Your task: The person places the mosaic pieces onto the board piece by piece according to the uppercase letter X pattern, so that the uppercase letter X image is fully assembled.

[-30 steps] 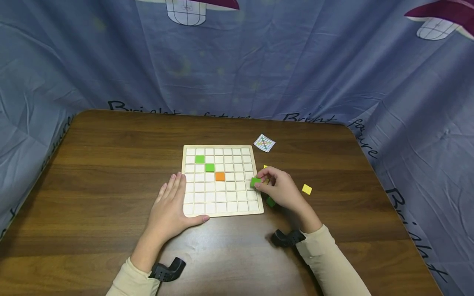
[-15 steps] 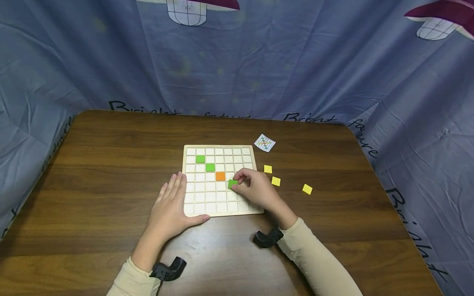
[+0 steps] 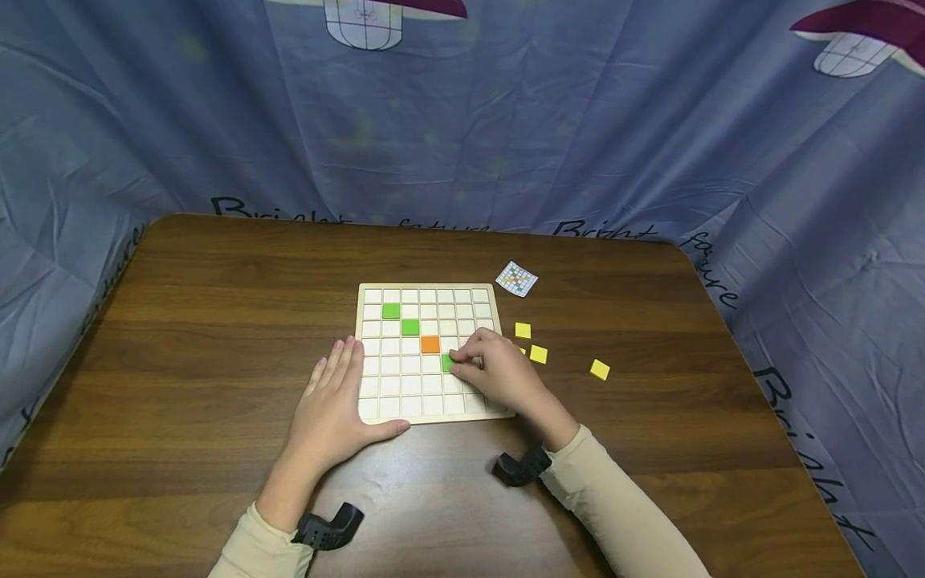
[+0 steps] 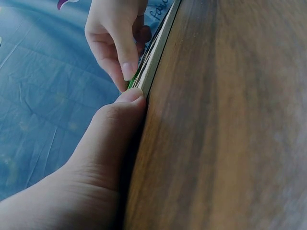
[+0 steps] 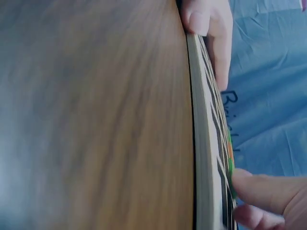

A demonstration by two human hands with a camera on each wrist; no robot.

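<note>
A pale wooden grid board lies on the table. Two green tiles and an orange tile sit in its cells along a diagonal. My right hand pinches another green tile between thumb and fingers, at the cell diagonally below the orange one; part of this tile is hidden by the fingertips. My left hand rests with straight fingers along the board's left edge, its thumb at the front edge. In the left wrist view the left thumb touches the board's edge.
Several yellow tiles lie on the table right of the board, one partly hidden behind the right hand. A small printed pattern card lies beyond the board's far right corner. A blue curtain hangs behind the table.
My right hand has carried the green tile leftward from the board's right edge, then slightly down and left to the cell below the orange tile. The left hand has stayed put.
</note>
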